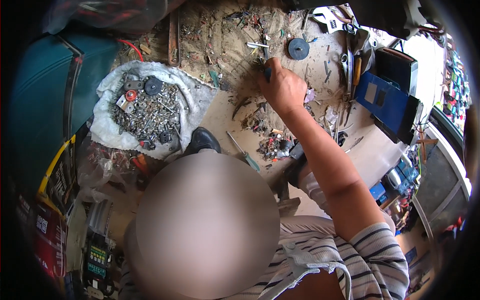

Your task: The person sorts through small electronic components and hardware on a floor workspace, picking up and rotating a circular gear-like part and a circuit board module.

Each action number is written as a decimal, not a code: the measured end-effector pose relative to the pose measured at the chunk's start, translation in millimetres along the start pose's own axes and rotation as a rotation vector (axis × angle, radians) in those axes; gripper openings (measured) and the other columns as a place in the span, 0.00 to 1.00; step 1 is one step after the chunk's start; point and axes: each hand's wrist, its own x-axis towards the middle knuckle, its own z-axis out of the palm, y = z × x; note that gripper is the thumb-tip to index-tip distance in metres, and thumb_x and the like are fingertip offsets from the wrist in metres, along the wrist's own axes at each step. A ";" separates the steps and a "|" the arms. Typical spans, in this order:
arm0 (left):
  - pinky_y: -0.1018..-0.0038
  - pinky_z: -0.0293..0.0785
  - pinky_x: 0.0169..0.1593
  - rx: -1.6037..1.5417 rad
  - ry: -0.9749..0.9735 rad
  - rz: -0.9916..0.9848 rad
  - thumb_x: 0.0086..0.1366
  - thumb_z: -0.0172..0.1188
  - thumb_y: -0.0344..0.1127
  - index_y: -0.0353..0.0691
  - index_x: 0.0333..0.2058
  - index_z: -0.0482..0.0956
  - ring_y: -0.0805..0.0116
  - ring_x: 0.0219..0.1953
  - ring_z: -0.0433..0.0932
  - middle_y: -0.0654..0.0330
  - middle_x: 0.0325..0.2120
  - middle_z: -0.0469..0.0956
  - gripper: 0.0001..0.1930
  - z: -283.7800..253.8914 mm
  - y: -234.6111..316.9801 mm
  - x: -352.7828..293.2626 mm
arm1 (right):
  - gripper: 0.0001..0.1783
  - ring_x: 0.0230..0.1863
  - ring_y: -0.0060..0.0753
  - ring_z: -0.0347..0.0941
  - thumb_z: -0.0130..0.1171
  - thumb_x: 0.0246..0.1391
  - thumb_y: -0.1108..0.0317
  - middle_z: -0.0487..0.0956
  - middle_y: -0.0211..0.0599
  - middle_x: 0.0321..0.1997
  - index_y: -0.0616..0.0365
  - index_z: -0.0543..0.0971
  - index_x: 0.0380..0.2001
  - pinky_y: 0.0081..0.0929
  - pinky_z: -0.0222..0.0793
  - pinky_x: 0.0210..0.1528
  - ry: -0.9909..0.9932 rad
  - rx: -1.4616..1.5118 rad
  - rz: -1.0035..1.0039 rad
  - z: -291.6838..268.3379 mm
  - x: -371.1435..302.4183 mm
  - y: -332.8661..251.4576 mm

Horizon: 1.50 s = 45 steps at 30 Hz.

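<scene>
Head view: right hand (284,87) curled round a small blue thing (268,74), left hand unseen; probably best worked low through debris (227,59), clear of black disc (299,49)

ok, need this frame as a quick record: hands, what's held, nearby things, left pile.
right hand: fingers curled around a small blue item, kind unclear
left hand: not in view
beyond hand, to the right: dark round disc
nearer the person: screwdriver with green handle; mixed small scraps
left pile: small metal parts on a whitish cloth
far right: blue box
</scene>
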 end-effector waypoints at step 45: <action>0.74 0.74 0.30 0.074 -0.345 -0.126 0.67 0.55 0.45 0.39 0.44 0.75 0.73 0.26 0.75 0.62 0.33 0.77 0.16 -129.9 -5.9 -16.1 | 0.18 0.28 0.36 0.76 0.58 0.60 0.52 0.81 0.41 0.28 0.58 0.82 0.36 0.32 0.71 0.33 -0.019 -0.005 -0.201 -252.9 -234.9 112.6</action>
